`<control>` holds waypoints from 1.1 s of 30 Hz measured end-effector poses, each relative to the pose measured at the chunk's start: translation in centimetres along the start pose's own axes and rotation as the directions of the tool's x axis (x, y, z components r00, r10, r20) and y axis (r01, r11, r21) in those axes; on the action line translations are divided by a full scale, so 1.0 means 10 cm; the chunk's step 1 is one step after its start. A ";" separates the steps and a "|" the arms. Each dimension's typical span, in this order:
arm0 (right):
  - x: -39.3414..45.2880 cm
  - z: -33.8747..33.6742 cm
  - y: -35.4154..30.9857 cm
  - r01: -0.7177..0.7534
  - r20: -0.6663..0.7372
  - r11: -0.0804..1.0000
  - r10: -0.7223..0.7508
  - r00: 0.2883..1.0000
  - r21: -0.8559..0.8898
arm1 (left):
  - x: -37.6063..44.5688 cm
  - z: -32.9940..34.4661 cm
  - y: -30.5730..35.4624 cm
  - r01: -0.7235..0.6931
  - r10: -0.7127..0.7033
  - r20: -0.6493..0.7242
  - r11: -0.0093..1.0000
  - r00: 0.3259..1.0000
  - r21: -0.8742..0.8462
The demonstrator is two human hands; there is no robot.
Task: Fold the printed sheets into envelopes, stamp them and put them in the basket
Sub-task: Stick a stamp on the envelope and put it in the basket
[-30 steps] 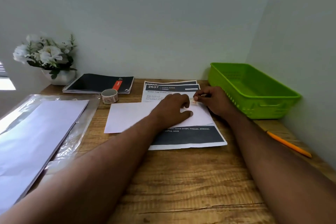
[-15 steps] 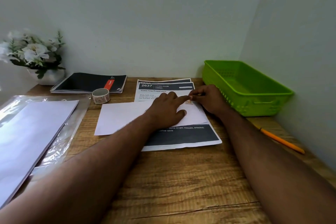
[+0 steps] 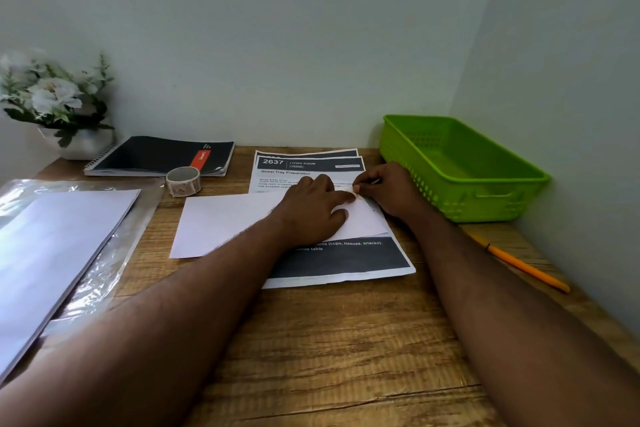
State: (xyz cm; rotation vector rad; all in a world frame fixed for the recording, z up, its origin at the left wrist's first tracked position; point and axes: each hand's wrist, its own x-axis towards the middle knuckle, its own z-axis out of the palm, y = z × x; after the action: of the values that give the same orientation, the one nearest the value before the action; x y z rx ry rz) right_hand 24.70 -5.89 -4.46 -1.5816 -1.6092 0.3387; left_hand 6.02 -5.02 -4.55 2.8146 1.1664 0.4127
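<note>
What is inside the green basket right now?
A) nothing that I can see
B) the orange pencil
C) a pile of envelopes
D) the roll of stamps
A: the green basket shows only its bare floor, while the folded envelope lies on the desk under the hands, the roll of stamps sits by the notebook and the orange pencil lies on the desk.

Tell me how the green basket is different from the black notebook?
The green plastic basket is a deep open tray with holed walls; the black spiral-bound notebook is flat and closed. The basket sits at the desk's right, against the wall; the notebook lies at the back left, beside the flowerpot. Both rest on the wooden desk, untouched.
</note>
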 end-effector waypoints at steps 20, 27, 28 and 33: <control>0.05 0.10 -0.04 -0.088 -0.041 0.994 0.085 0.996 -0.058 | 0.00 -0.01 -0.01 -0.008 0.008 0.040 1.000 0.999 0.000; 0.05 0.09 -0.05 -0.085 -0.029 0.994 0.083 0.996 -0.063 | -0.02 -0.03 0.02 -0.007 0.007 0.037 1.000 0.999 -0.002; 0.05 0.07 -0.04 -0.088 -0.021 0.995 0.087 0.996 -0.049 | -0.02 -0.03 0.02 -0.005 0.006 0.038 1.000 0.999 -0.005; 0.06 0.06 -0.03 -0.095 0.010 0.995 0.095 0.995 -0.019 | -0.02 -0.04 0.01 -0.002 0.003 0.040 1.000 0.999 -0.011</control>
State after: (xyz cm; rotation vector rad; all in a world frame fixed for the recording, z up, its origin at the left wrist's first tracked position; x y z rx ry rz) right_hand 24.15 -5.17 -4.47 -1.6769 -1.5527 0.3850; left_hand 5.83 -5.30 -4.18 2.8020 1.1494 0.3592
